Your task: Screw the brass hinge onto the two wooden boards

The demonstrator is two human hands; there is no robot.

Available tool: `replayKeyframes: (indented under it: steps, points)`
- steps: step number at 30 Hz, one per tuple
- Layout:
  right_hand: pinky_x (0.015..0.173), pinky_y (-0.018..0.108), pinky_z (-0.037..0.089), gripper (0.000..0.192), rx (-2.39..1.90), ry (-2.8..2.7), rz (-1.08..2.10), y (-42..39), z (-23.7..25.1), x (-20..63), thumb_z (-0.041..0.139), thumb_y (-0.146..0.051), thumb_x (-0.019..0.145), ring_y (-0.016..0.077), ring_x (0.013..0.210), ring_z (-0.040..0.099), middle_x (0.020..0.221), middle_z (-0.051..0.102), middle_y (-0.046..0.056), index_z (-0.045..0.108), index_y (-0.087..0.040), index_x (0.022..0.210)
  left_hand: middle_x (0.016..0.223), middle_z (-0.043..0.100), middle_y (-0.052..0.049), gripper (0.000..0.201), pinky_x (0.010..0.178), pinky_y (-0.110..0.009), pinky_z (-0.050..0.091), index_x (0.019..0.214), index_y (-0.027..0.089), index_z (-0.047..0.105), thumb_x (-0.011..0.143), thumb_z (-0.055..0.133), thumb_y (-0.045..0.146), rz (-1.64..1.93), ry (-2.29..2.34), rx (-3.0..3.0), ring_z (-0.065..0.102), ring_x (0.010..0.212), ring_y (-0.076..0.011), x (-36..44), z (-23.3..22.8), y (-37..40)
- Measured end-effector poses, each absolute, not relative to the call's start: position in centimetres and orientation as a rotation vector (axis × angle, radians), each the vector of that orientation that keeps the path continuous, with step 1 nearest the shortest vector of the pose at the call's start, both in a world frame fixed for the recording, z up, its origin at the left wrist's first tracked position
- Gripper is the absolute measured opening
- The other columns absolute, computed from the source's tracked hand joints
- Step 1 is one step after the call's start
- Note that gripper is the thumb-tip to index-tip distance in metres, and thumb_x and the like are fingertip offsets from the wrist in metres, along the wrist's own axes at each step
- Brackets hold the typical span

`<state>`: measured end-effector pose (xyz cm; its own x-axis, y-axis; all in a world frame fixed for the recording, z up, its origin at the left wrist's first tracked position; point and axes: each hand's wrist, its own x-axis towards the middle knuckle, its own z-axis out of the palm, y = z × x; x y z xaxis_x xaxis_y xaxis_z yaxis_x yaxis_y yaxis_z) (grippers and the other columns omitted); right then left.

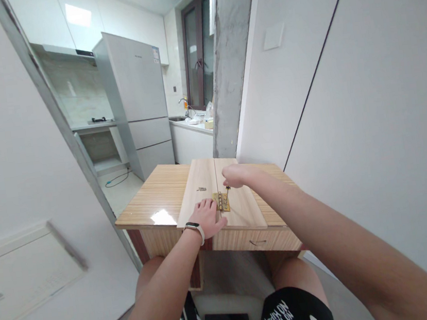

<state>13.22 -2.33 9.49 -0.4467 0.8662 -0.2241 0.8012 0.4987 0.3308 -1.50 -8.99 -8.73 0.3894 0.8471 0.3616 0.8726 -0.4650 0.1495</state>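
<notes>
My left hand (pixel 207 217) rests on two pale wood boards (pixel 205 189) joined by a brass-yellow hinge (pixel 221 201). Under them the table (pixel 155 195) shows a striped tan grain. My watch (pixel 194 228) has a black band. My shorts (pixel 295 316) are black with white lettering. The far fridge (pixel 140 101) is silver-grey.

Striped wooden table (pixel 156 198), two pale boards (pixel 200 182) side by side on top, brass hinge (pixel 221 201) across their seam.
</notes>
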Motion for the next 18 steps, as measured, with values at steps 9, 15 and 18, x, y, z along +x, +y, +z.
replayKeyframes:
  steps: [9, 15, 18]
  points:
    - [0.075, 0.025, 0.045, 0.023, 1.301, 2.546, 0.216, -2.2, 9.5, 15.0, 0.067, -0.035, 0.09, 0.0207, 0.101, 0.069, 0.11, 0.075, 0.009, 0.072, -0.022, 0.108, 0.133, 0.054, -0.015, 0.055, 0.106, -0.05, 0.033, 0.128, 0.021, 0.053, 0.091, 0.047, 0.062, -0.565, -1.636, -2.575, 0.046, 0.126, -0.0339, -1.4, -8.5, -9.1]
    - [0.086, 0.036, 0.051, 0.057, 1.533, 2.428, 0.242, -2.7, 9.2, 14.4, 0.046, -0.054, 0.099, 0.0314, 0.111, 0.068, 0.12, 0.07, 0.024, 0.07, -0.007, 0.122, 0.131, 0.054, -0.015, 0.055, 0.106, -0.05, 0.034, 0.126, 0.02, 0.053, 0.091, 0.046, 0.062, -0.573, -1.611, -2.572, 0.046, 0.125, -0.0336, -1.4, -8.5, -9.1]
    - [0.091, 0.039, 0.051, 0.051, 1.53, 2.38, 0.267, -2.4, 9.1, 14.3, 0.061, -0.047, 0.092, 0.0353, 0.115, 0.066, 0.12, 0.069, 0.027, 0.072, -0.005, 0.121, 0.132, 0.054, -0.015, 0.056, 0.106, -0.05, 0.034, 0.128, 0.02, 0.052, 0.091, 0.046, 0.062, -0.561, -1.621, -2.57, 0.045, 0.126, -0.0339, -1.4, -8.5, -9.1]
